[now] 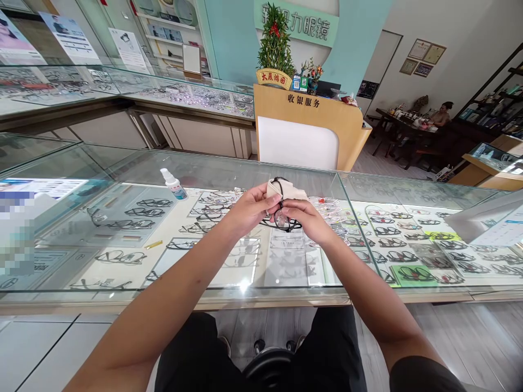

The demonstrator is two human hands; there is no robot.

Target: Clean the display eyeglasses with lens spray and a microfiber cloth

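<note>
Between the left grip [258, 204] and right grip [305, 216], the cloth [293, 191] looks matt and soft; the eyeglasses [281, 220] there have smooth black rims, apparently plastic, and clear, shiny lenses. Under both grips, the table [212, 170] is topped with smooth, reflective glass. Left of them, the spray bottle [174, 185] looks white plastic. Beyond them, the cashier stand [351, 122] has a smooth, light wood look.

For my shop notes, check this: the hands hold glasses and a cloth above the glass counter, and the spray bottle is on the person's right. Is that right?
Not quite: the head view shows the spray bottle on the person's left. The rest stands: the left hand and right hand hold glasses and a cloth above the glass counter.
</note>
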